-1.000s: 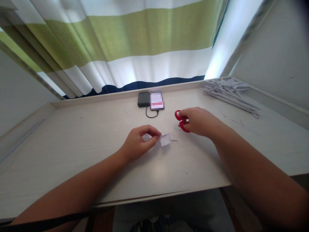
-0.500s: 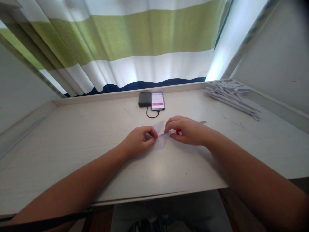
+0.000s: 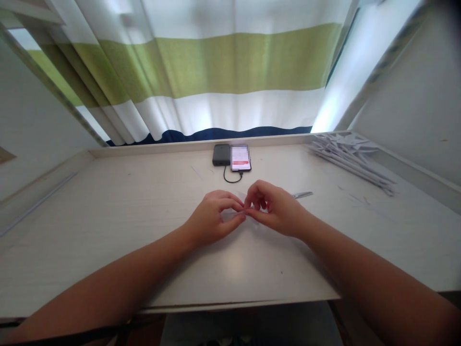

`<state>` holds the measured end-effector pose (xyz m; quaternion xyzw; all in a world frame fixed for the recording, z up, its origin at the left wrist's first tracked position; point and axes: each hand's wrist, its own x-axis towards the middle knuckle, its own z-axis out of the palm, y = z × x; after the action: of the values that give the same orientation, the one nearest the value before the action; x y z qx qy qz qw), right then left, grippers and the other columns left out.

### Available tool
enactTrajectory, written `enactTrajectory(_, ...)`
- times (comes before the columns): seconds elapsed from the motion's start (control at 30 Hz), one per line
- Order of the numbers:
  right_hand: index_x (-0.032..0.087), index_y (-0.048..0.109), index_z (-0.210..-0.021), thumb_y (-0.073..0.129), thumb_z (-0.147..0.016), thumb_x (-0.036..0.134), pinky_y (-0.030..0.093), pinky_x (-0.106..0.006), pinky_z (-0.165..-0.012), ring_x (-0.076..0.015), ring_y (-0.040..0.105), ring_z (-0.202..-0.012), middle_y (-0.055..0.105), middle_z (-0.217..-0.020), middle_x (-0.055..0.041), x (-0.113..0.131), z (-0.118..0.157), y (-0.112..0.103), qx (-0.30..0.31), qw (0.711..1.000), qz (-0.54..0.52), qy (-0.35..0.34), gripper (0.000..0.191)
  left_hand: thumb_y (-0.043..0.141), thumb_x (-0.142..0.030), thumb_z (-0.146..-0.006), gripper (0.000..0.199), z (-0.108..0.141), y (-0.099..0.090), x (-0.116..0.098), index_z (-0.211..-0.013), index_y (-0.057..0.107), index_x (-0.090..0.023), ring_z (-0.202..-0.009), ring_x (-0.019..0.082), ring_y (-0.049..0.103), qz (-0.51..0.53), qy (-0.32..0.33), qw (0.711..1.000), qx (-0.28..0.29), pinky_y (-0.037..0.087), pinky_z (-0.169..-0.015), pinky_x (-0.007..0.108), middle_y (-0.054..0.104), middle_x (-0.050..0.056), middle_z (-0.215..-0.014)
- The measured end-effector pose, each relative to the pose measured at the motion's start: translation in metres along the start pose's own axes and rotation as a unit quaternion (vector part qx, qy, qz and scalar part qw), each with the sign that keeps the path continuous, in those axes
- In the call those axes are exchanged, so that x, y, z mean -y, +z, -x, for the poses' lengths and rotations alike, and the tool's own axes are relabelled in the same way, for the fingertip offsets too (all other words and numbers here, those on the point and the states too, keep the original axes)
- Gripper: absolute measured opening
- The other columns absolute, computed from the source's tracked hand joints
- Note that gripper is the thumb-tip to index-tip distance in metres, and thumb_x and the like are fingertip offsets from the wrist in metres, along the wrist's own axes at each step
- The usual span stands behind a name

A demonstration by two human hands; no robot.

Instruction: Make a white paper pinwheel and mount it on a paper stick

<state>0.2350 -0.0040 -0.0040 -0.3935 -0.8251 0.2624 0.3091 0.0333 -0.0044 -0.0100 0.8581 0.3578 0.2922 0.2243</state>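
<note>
A small piece of white paper (image 3: 255,222) is pinched between my two hands, just above the white table. My left hand (image 3: 215,217) grips it with thumb and forefinger. My right hand (image 3: 271,207) meets it from the other side, its thumb and fingertips on the same spot. Most of the paper is hidden behind the fingers. Scissors (image 3: 303,194) lie just beyond my right hand; their metal blades show, and a bit of red handle appears under the fingers. Whether that hand also touches the handle, I cannot tell.
Behind my hands lie a black power bank (image 3: 221,155) and a phone (image 3: 240,158) joined by a short cable (image 3: 230,181). Folded paper pieces (image 3: 345,149) are heaped at the back right. A thin white strip (image 3: 39,203) lies far left. Paper scraps (image 3: 356,199) dot the right side.
My hands have come together, the right fingers closing against the left fingertips. Less of the paper shows than before. The whole view has shifted slightly, with the table lower in the picture.
</note>
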Motion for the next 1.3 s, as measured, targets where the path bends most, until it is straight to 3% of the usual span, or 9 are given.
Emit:
enactTrajectory(0.17,0.02,0.054,-0.089,0.065,-0.078,0.023,0.043,-0.023,-0.056,-0.0114,0.053,-0.068,0.058,-0.079,0.0,0.0036,0.0025,0.0009,-0.068,0.997,0.001,-0.042,0.015,0.061,-0.026,-0.082,0.01,0.0022,0.0023,0.0019,-0.081,0.068,-0.018,-0.088,0.017,0.062,0.074,-0.022,0.995,-0.063,0.047,-0.085,0.034,0.068,0.006,-0.092)
enactTrajectory(0.3,0.02,0.054,-0.088,0.066,-0.077,0.02,0.045,-0.023,-0.058,-0.0111,0.055,-0.07,0.06,-0.082,0.0001,0.0022,0.0038,0.0015,-0.096,0.994,0.004,-0.046,0.016,0.059,-0.025,-0.083,0.012,0.003,0.0013,0.0017,-0.078,0.067,-0.018,-0.089,0.017,0.062,0.095,-0.039,0.991,-0.082,0.047,-0.085,0.033,0.067,0.005,-0.092)
enactTrajectory(0.63,0.02,0.058,-0.085,0.065,-0.079,0.021,0.046,-0.022,-0.058,-0.011,0.059,-0.072,0.064,-0.081,0.0007,0.0022,0.0034,0.0055,-0.111,0.992,-0.006,-0.054,0.009,0.063,-0.026,-0.08,0.01,0.006,0.0014,-0.0017,-0.085,0.066,-0.018,-0.088,0.018,0.062,0.088,-0.073,0.987,-0.114,0.047,-0.085,0.034,0.068,0.004,-0.089)
enactTrajectory(0.83,0.019,0.06,-0.081,0.06,-0.081,0.012,0.048,-0.026,-0.065,-0.0126,0.06,-0.074,0.065,-0.081,-0.0014,0.0013,0.0024,0.008,-0.104,0.988,-0.035,-0.106,0.006,0.066,-0.028,-0.078,0.015,0.006,0.0018,-0.0032,-0.091,0.068,-0.021,-0.076,0.014,0.065,0.076,-0.059,0.988,-0.121,0.028,-0.108,0.044,0.071,-0.001,-0.082)
enactTrajectory(1.0,0.018,0.064,-0.085,0.058,-0.081,0.01,0.049,-0.029,-0.07,-0.0138,0.061,-0.078,0.066,-0.083,-0.0031,0.0027,0.0001,0.0069,-0.09,0.986,-0.037,-0.138,0.01,0.065,-0.029,-0.08,0.011,0.0056,0.0024,-0.0017,-0.082,0.069,-0.019,-0.079,0.015,0.064,0.077,-0.046,0.988,-0.127,0.04,-0.096,0.037,0.07,0.001,-0.08)
enactTrajectory(1.3,0.019,0.064,-0.091,0.065,-0.078,0.021,0.049,-0.026,-0.065,-0.0132,0.061,-0.075,0.066,-0.084,-0.0017,0.0044,0.0024,0.0061,-0.1,0.993,0.011,-0.065,0.013,0.064,-0.026,-0.08,0.007,0.0053,0.0028,-0.0018,-0.08,0.067,-0.019,-0.081,0.015,0.064,0.078,-0.048,0.987,-0.133,0.039,-0.097,0.037,0.07,0.001,-0.083)
